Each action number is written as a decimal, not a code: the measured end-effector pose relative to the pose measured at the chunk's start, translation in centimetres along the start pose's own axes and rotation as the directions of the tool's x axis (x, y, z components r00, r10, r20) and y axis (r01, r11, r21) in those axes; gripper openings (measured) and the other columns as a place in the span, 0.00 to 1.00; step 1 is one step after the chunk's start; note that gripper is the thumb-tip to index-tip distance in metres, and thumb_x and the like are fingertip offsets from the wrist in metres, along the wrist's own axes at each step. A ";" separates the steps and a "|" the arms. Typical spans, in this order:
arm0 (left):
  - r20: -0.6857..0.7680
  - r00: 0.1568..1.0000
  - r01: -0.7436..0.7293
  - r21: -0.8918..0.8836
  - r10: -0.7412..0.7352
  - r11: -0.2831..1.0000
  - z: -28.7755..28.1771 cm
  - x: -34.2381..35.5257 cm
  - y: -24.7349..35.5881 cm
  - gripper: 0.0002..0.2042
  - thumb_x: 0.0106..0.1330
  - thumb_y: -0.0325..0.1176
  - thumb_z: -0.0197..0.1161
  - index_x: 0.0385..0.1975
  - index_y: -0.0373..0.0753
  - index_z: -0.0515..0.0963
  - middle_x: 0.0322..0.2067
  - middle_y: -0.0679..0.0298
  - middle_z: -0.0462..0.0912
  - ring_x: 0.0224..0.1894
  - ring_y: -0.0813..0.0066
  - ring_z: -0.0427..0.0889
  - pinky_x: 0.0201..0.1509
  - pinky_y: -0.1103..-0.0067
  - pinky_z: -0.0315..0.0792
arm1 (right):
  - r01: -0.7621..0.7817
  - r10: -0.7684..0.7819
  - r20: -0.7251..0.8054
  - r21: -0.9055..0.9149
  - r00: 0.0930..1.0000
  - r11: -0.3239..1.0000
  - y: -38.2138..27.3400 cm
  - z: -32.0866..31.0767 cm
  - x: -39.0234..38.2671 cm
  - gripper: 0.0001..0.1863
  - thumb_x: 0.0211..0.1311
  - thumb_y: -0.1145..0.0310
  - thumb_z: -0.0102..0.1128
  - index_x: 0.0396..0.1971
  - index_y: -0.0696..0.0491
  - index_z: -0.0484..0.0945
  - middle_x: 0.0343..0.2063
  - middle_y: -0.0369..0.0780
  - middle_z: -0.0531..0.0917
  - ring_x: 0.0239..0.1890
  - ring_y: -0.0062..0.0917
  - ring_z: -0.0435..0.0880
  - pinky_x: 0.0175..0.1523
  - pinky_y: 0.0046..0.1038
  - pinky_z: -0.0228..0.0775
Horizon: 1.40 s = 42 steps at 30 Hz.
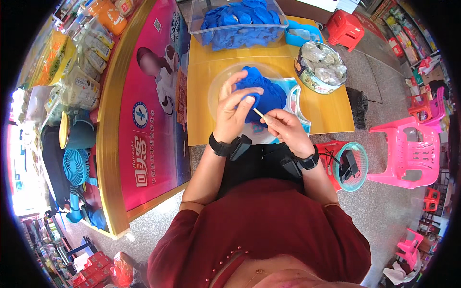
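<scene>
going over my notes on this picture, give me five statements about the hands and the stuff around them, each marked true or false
1. The right hand holds a thin pale stick. True.
2. The left hand hangs down by the person's side. False: the left hand is raised in front, touching a blue piece.
3. A clear bin of blue material stands on the wooden table. True.
4. A pink chair stands to the left of the table. False: the pink chair is to the right.
5. The round tub sits on the floor. False: the round tub is on the table.
</scene>
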<state>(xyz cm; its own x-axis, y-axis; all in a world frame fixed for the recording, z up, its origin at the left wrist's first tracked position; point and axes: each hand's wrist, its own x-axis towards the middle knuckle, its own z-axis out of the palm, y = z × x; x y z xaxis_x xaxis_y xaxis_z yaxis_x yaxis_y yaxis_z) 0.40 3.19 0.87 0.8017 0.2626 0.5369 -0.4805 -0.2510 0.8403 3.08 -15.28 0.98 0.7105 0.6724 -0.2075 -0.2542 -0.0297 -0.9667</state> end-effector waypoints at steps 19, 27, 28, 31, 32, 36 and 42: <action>0.012 0.908 0.407 -0.270 -0.420 0.873 2.5 -1.8 -1.5 0.09 0.65 0.31 0.62 0.25 0.33 0.78 0.22 0.73 0.70 0.26 0.87 0.66 0.29 0.85 0.61 | 0.292 -0.338 -0.339 -0.179 0.878 0.939 1.8 0.0 1.1 0.07 0.64 0.70 0.59 0.37 0.57 0.79 0.23 0.30 0.77 0.24 0.10 0.72 0.29 0.14 0.64; 0.001 0.915 0.391 -0.243 -0.403 0.888 2.5 -0.9 -1.4 0.14 0.67 0.36 0.60 0.20 0.37 0.72 0.20 0.77 0.66 0.24 0.90 0.61 0.25 0.85 0.59 | 0.269 -0.321 -0.346 -0.191 0.881 0.944 2.0 -0.2 0.9 0.06 0.63 0.73 0.60 0.38 0.58 0.80 0.24 0.31 0.78 0.26 0.10 0.72 0.31 0.14 0.65; 0.000 0.915 0.391 -0.241 -0.403 0.888 2.2 -1.1 -1.9 0.14 0.67 0.36 0.60 0.20 0.37 0.72 0.20 0.77 0.66 0.24 0.90 0.61 0.25 0.85 0.59 | 0.267 -0.328 -0.324 -0.219 0.888 0.939 1.9 0.1 0.8 0.06 0.63 0.73 0.60 0.37 0.58 0.80 0.24 0.31 0.78 0.27 0.10 0.73 0.32 0.14 0.65; -0.039 0.901 0.417 -0.192 -0.432 0.888 1.7 -1.4 -2.3 0.19 0.69 0.38 0.58 0.15 0.40 0.66 0.17 0.79 0.62 0.22 0.91 0.57 0.24 0.87 0.56 | 0.276 -0.353 -0.305 -0.267 0.885 0.923 1.7 0.5 0.8 0.06 0.62 0.73 0.60 0.36 0.58 0.80 0.25 0.31 0.79 0.27 0.10 0.73 0.32 0.14 0.66; -0.039 0.901 0.418 -0.193 -0.433 0.888 1.9 -1.6 -2.2 0.19 0.69 0.38 0.58 0.15 0.40 0.66 0.17 0.79 0.62 0.22 0.91 0.57 0.24 0.87 0.56 | 0.288 -0.373 -0.308 -0.288 0.875 0.913 1.7 0.6 0.8 0.05 0.62 0.73 0.60 0.36 0.58 0.80 0.26 0.31 0.79 0.28 0.10 0.73 0.33 0.14 0.65; -0.037 0.886 0.432 -0.293 -0.461 0.853 2.9 -1.5 -0.6 0.17 0.69 0.37 0.58 0.18 0.38 0.70 0.18 0.79 0.65 0.23 0.91 0.59 0.24 0.87 0.57 | 0.391 -0.476 -0.337 -0.292 0.812 0.873 2.5 0.6 1.1 0.05 0.62 0.73 0.60 0.36 0.58 0.80 0.25 0.32 0.79 0.27 0.10 0.73 0.33 0.15 0.66; 0.014 0.898 0.422 -0.308 -0.440 0.853 2.4 -1.5 -1.1 0.13 0.69 0.38 0.57 0.28 0.37 0.80 0.21 0.77 0.73 0.24 0.91 0.66 0.26 0.88 0.62 | 0.264 -0.363 -0.326 -0.310 0.873 0.914 2.4 0.9 0.6 0.05 0.65 0.73 0.57 0.35 0.58 0.78 0.22 0.31 0.76 0.26 0.10 0.72 0.30 0.15 0.64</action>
<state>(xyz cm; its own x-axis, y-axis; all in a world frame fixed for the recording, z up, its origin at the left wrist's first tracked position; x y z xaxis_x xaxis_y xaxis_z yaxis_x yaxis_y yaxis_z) 0.54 0.85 -1.05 0.9362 0.3332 0.1115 -0.1805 0.1839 0.9662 2.28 -14.32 -1.36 0.9265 0.3566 0.1204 0.1584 -0.0790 -0.9842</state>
